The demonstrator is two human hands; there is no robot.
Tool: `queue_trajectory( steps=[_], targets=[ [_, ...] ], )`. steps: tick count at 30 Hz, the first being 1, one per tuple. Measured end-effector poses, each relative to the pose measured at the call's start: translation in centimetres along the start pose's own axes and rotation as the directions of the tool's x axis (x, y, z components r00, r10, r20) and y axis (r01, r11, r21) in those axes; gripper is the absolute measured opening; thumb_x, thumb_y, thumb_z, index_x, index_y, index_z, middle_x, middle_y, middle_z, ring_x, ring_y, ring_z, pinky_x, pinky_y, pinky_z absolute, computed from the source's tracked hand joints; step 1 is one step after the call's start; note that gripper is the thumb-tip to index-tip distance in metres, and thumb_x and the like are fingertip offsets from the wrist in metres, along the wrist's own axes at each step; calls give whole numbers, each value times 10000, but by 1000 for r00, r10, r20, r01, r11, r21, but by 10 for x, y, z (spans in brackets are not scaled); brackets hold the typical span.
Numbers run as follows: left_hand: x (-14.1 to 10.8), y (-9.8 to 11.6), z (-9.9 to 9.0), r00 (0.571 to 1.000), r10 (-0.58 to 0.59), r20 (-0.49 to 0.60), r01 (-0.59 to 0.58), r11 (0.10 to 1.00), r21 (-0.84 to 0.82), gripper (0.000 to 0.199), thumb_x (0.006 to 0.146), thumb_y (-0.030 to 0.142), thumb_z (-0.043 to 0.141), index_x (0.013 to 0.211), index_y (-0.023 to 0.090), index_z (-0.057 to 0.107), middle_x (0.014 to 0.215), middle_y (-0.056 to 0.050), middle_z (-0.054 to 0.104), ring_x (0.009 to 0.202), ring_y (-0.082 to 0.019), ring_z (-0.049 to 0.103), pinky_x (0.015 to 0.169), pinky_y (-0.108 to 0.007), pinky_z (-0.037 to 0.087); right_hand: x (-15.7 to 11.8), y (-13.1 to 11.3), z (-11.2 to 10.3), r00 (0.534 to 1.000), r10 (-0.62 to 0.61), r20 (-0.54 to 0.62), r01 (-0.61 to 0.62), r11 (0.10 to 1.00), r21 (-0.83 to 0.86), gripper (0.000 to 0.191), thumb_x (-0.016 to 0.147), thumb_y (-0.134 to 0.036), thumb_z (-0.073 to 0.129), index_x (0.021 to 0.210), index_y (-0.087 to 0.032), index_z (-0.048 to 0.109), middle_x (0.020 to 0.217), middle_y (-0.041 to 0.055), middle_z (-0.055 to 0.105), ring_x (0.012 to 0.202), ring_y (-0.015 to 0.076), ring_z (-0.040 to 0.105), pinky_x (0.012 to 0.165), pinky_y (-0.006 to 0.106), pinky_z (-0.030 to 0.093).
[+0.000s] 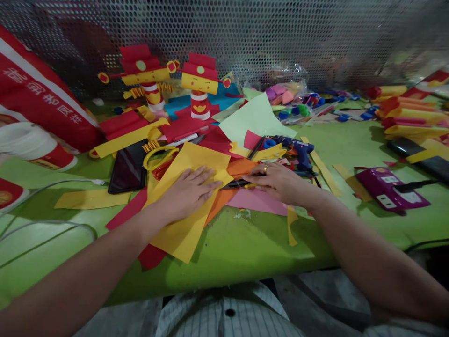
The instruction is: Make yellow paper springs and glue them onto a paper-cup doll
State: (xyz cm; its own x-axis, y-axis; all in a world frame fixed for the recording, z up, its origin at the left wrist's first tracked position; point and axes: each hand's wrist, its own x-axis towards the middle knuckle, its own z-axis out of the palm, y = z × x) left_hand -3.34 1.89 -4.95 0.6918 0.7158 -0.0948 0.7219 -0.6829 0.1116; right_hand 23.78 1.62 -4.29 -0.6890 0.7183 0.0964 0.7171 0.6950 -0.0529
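Yellow sheet (pixel 178 234), long axis pointing away and rightward, under spread fingers (pixel 199 176) of left hand (pixel 185 194).

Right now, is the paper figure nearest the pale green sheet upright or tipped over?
The figure is upright: red hat on top, yellow face below, red-and-white base at the bottom.

The single head view was taken from the wearer's eye level, facing forward and steeply down across the green table (pixel 252 252). The striped garment (pixel 228 313) lay at the bottom edge, both forearms entered from the lower corners, and the perforated metal panel (pixel 224 32) closed the far side. The hands appeared at close range; no second view shared the scene.
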Motion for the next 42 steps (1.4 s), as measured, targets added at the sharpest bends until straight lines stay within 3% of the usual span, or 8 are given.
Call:
queue_trajectory(
  steps=[7, 14, 21, 32, 42],
  targets=[
    [2, 0, 1, 1000, 11, 8, -11, 1000, 2, 443, 951, 373, 171, 1356, 361, 350, 1509, -2, 208, 1382, -202, 155, 1082, -421, 168, 2, -1, 4, 999, -17, -50, 15, 999, -41, 353, 887, -214, 395, 1160, -256, 615, 1045, 96, 646, 904, 224, 549, 747, 356, 407],
    [3, -4, -9, 991, 32, 128, -31, 999, -10, 441, 951, 370, 197, 1385, 370, 273, 1518, 22, 162, 1387, -184, 125, 1090, -391, 132, 1, 1, 5, 991, -25, -133, 18, 999, -50, 388, 849, -114, 412, 1123, -272, 636, 1032, 69, 663, 931, 218, 538, 786, 358, 363],
    [0, -5, -2, 997, 36, 64, -38, 999, 24, 449, 948, 374, 186, 1392, 377, 252, 1519, 26, 150, 1388, -196, 125, 1092, -406, 125, 4, 0, 4, 994, 7, -106, -7, 1000, -3, 365, 878, -189, 407, 1156, -301, 614, 1057, 65, 663, 933, 218, 537, 772, 360, 368],
    [-1, -2, -4, 998, 21, 61, -23, 999, 23, 449, 947, 378, 184, 1387, 369, 273, 1517, 39, 149, 1386, -178, 135, 1099, -390, 109, -1, 1, 6, 997, -10, -73, 9, 1000, -3, 364, 906, -244, 361, 1171, -273, 608, 1067, 87, 646, 935, 230, 530, 782, 382, 389],
    [0, -1, -2, 998, 17, 55, -19, 1000, 20, 466, 947, 393, 151, 1396, 347, 262, 1517, 22, 163, 1389, -183, 119, 1100, -396, 111, -1, -5, 7, 996, 21, -91, -27, 997, -70, 380, 896, -193, 353, 1164, -258, 615, 1052, 89, 649, 934, 227, 533, 797, 371, 396]
  ],
)
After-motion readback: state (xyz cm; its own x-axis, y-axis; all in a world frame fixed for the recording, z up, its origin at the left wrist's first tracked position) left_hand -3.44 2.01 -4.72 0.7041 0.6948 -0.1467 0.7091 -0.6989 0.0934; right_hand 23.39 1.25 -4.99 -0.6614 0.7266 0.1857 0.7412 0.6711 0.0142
